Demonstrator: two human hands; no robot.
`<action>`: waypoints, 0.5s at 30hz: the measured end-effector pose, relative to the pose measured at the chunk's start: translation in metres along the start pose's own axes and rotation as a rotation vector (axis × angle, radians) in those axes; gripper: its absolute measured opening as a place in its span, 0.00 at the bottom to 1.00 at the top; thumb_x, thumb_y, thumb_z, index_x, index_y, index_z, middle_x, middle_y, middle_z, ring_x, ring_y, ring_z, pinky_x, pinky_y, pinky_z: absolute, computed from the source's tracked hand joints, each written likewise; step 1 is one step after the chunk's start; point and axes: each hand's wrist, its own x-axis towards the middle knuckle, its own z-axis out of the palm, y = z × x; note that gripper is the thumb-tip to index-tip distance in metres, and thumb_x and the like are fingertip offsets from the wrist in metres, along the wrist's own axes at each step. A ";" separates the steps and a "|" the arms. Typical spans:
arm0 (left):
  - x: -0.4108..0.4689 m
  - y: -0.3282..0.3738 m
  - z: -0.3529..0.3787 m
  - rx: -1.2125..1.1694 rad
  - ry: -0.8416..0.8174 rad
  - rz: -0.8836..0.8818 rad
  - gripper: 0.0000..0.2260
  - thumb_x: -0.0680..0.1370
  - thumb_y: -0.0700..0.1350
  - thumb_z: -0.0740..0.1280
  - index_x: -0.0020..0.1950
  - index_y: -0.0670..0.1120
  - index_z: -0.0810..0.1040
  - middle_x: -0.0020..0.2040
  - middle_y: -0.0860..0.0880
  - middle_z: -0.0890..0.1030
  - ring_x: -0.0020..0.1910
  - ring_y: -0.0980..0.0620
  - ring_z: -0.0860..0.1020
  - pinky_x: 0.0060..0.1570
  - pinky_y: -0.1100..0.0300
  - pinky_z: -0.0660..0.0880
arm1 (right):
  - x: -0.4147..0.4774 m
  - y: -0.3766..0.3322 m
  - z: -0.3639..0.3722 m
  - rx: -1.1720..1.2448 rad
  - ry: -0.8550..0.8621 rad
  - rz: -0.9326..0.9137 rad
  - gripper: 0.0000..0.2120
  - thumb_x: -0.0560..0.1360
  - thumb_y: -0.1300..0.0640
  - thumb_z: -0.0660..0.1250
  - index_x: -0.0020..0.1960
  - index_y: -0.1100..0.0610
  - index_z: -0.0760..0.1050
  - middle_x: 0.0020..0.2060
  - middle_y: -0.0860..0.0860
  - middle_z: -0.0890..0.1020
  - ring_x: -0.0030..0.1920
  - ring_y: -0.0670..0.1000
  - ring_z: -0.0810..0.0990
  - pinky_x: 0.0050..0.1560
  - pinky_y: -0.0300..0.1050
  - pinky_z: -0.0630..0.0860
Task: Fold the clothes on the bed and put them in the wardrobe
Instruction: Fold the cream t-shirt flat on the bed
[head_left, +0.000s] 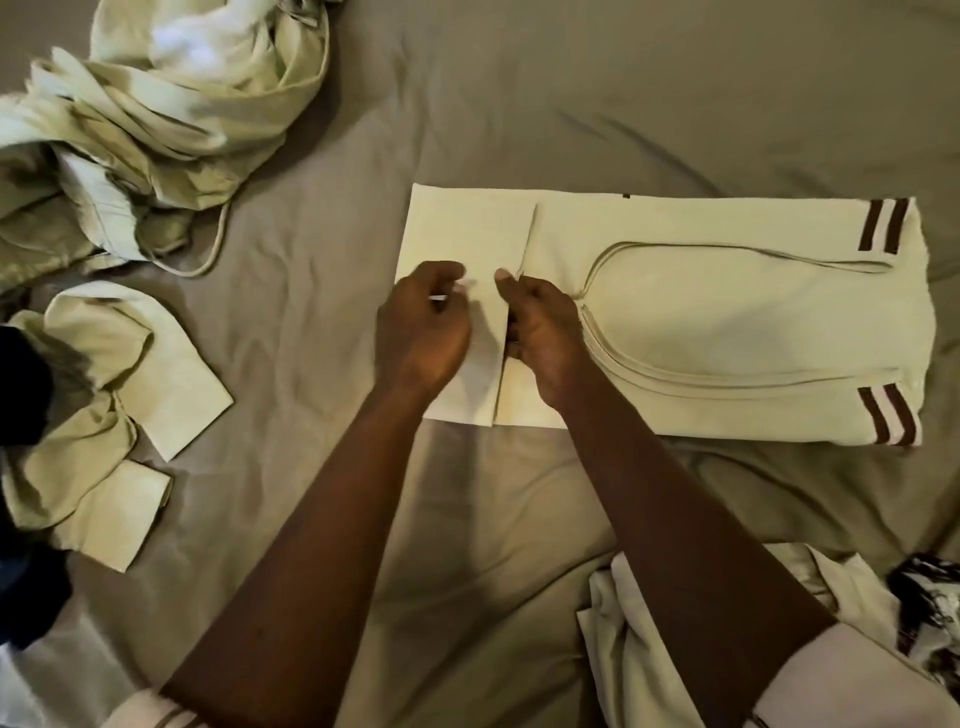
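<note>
Head cam: right grip (540, 332) is pinching the folded edge of the cream garment (727, 332), which is lying on the bed (519, 104) under both grips. Left grip (423, 327) is curling, can't tell around what. Uneven tugging is risking a crooked fold.

This is a bedroom in a home. A big bed (519, 104) with a soft, wrinkled gray-brown sheet fills the view. Pale clothes (156, 130) lie in loose heaps on it at the far left.
</note>
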 end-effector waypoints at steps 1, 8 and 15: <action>0.003 -0.007 -0.006 0.055 0.081 -0.024 0.11 0.82 0.47 0.66 0.63 0.52 0.82 0.60 0.53 0.83 0.56 0.53 0.82 0.61 0.58 0.76 | 0.002 0.000 0.003 -0.074 0.056 -0.036 0.18 0.73 0.43 0.75 0.57 0.53 0.81 0.44 0.49 0.85 0.46 0.54 0.86 0.52 0.55 0.84; 0.033 -0.040 -0.018 0.174 -0.005 -0.225 0.28 0.77 0.58 0.73 0.72 0.47 0.70 0.66 0.48 0.78 0.63 0.46 0.78 0.61 0.54 0.73 | 0.002 -0.010 0.002 -0.622 0.257 -0.300 0.19 0.81 0.52 0.69 0.70 0.53 0.77 0.52 0.53 0.87 0.55 0.54 0.84 0.56 0.40 0.73; 0.026 -0.060 -0.012 -0.184 -0.006 -0.283 0.30 0.75 0.48 0.78 0.73 0.49 0.70 0.65 0.50 0.79 0.59 0.50 0.79 0.62 0.52 0.77 | -0.002 -0.001 0.004 -0.704 0.324 -0.401 0.20 0.80 0.50 0.69 0.71 0.51 0.76 0.50 0.52 0.87 0.54 0.55 0.84 0.57 0.46 0.77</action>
